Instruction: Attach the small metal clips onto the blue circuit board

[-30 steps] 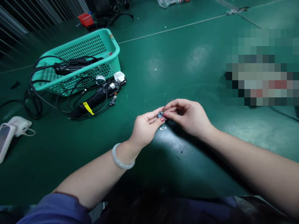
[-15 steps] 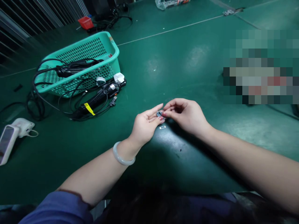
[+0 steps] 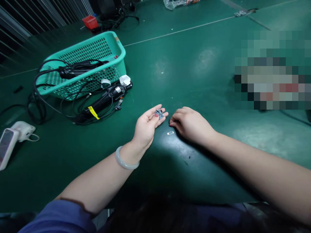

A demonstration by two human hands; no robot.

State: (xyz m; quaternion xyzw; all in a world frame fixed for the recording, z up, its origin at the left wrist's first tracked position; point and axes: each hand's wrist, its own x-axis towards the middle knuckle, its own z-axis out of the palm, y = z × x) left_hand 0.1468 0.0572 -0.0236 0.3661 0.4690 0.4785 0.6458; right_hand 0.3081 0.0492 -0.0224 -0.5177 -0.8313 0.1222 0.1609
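A small grey part (image 3: 159, 113) rests on the fingers of my left hand (image 3: 145, 126), pinned there by the thumb. To its right, my right hand (image 3: 191, 123) is low over the green table with its fingers curled and the fingertips pressed together. Whatever those fingertips pinch, if anything, is hidden. A small white rectangular frame-like piece (image 3: 170, 133) lies flat on the table, just below the gap between both hands. Lower down is a tiny dark bit (image 3: 189, 157).
At the left stands a green basket (image 3: 121, 66) with black cables, beside a black tool (image 3: 104, 102) with a yellow tag. A white device (image 3: 7, 145) lies far left, a red bin (image 3: 90, 22) behind. A blurred patch covers the right.
My hands have moved apart. The left hand shifted slightly left with the grey part, and the right hand's fingers came off that part.
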